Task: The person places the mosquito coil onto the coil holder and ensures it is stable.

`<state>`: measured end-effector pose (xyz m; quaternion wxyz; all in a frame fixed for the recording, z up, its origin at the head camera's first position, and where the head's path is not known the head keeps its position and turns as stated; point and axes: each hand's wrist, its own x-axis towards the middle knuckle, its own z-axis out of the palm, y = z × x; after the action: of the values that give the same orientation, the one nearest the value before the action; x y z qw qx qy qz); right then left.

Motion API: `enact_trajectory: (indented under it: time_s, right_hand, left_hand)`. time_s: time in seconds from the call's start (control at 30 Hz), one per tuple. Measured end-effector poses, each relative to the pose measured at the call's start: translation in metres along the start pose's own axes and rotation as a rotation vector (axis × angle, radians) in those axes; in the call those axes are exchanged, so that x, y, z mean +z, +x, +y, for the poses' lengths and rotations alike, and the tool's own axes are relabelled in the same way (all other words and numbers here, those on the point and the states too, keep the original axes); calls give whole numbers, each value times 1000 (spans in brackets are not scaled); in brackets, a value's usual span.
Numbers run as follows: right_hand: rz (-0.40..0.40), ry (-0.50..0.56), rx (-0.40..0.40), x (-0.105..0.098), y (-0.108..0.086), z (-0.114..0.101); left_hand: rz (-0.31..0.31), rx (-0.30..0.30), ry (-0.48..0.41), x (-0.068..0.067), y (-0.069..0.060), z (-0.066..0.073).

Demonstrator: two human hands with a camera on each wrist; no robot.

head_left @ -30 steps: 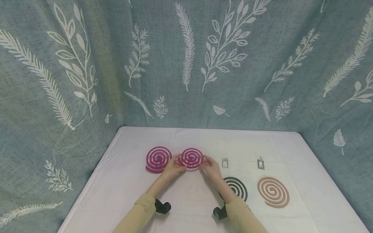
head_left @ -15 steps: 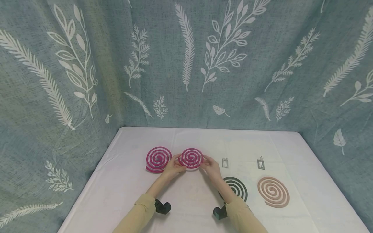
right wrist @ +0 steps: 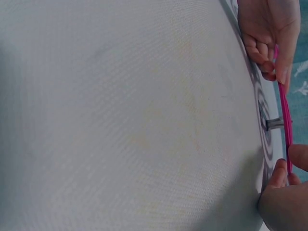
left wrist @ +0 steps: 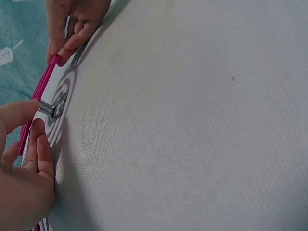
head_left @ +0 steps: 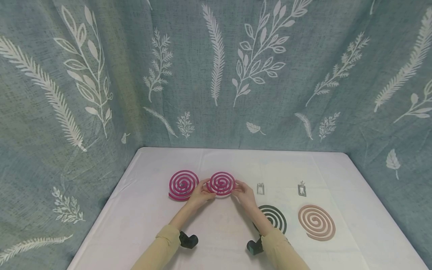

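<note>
A magenta mosquito coil (head_left: 221,183) is held by both hands at its opposite edges, raised a little off the table. My left hand (head_left: 201,194) pinches its left rim between thumb and fingers. On the right rim, my right hand (head_left: 244,194) does the same. Under the coil's middle stands a small metal stand (left wrist: 54,107), its foot on the table; its tip meets the coil, though how they join is hidden. A second magenta mosquito coil (head_left: 182,185) lies just left of my left hand, with a bit of metal at its centre.
A dark green mosquito coil (head_left: 276,217) lies partly behind my right forearm, and a brown mosquito coil (head_left: 316,222) is farther right. Behind them are two flat metal stands, one nearer (head_left: 260,188) and one farther right (head_left: 302,189). White cloth covers the table (head_left: 135,210); a patterned curtain (head_left: 236,127) hangs behind.
</note>
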<state>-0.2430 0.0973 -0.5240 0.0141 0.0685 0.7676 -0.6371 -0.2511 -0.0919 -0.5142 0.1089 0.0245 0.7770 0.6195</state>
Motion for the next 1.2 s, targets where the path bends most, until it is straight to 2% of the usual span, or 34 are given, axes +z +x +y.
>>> enact_trajectory:
  time_s: [0.53, 0.63, 0.8, 0.9, 1.07, 1.2]
  right_hand:
    - [-8, -3, 3, 1, -1, 0]
    - [-9, -6, -2, 1, -1, 0]
    - [-4, -2, -2, 0, -2, 0]
    - [-1, 4, 0, 0, -2, 0]
    - [-3, 5, -2, 0, -1, 0]
    - [-10, 6, 0, 0, -2, -1]
  left_hand:
    - [-1, -12, 11, 0, -3, 2]
    - [-8, -11, 7, -1, -8, 10]
    - [-27, -6, 3, -2, -22, 31]
    - [-29, -1, 3, -3, -26, 36]
    - [-24, 10, -3, -2, -26, 35]
    - [-18, 11, 5, -2, -21, 28]
